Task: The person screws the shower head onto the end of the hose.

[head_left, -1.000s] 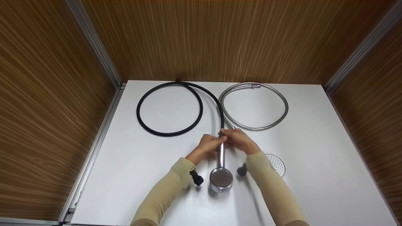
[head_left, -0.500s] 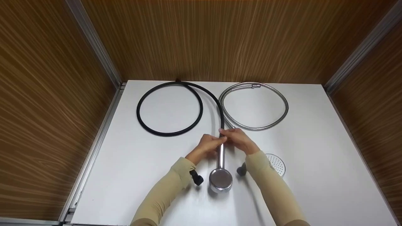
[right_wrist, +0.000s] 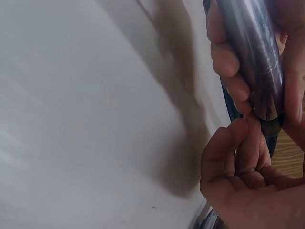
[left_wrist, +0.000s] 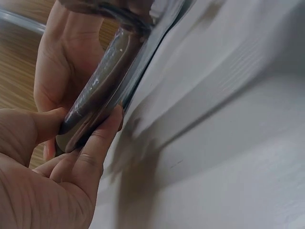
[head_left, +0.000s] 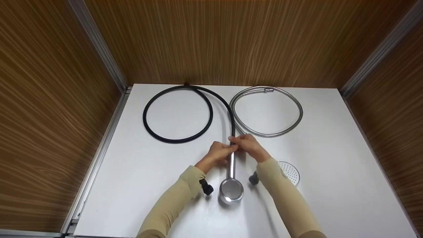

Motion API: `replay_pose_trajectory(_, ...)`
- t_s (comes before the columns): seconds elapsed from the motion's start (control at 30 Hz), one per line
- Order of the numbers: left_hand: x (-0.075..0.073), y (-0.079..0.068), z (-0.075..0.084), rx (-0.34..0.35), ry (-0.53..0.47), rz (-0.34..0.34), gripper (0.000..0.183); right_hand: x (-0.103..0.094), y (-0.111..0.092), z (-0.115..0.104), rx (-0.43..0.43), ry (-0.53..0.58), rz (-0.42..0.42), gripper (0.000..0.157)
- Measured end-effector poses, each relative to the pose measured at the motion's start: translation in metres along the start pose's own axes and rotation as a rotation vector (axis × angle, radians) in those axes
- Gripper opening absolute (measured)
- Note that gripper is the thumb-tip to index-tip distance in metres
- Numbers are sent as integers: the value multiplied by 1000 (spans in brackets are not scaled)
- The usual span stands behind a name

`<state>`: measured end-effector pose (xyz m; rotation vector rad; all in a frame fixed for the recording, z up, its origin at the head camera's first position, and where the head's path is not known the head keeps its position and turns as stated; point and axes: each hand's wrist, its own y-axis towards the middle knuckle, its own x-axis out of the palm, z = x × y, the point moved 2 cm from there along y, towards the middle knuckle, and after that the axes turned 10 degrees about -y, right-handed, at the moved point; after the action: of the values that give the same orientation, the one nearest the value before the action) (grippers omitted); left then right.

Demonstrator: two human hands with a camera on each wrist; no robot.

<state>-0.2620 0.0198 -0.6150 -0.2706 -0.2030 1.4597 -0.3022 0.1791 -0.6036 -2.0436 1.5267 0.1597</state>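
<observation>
A chrome hand shower (head_left: 231, 189) is held over the white table, its round head toward me and its handle pointing away. My left hand (head_left: 216, 154) grips the far end of the handle (left_wrist: 102, 81), thumb on one side and fingers on the other. Just beyond it, my right hand (head_left: 250, 146) pinches the end of a black shower hose (head_left: 232, 122) where it meets the handle. In the right wrist view the right fingers (right_wrist: 243, 186) are curled around that dark end (right_wrist: 271, 128). The joint itself is partly hidden by the fingers.
A coiled metal shower hose (head_left: 268, 135) lies at the back right, beside the black hose's loop. The perforated spray plate (head_left: 290, 173) lies partly behind the right sleeve (head_left: 281, 188). Wood-grain panels (head_left: 211, 43) enclose the white table (head_left: 330, 185) at the back and sides.
My right fingertips have shifted slightly left across the hose end. The shower head has tilted a little and drifted slightly left. The left hand stays in place on the handle.
</observation>
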Motion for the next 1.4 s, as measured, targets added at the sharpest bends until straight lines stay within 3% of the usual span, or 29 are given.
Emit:
replay_pose_trajectory(0.13,1,-1,4,-4,-10,8,43,-1,0,-2,7,22,-7,31)
replay_pose_trajectory(0.33,2,-1,9,12,-58,-3,39,-2,5,3,-8,281,-121,30)
replay_pose_trajectory(0.43,3,-1,9,11,-61,-5,38,-3,6,6,-39,357,-171,30)
replay_pose_trajectory(1.0,1,-2,6,21,-60,-14,41,-1,5,6,-102,344,-189,32)
replay_pose_trajectory(1.4,0,-2,6,-11,-79,-28,33,2,7,5,-61,316,-114,24)
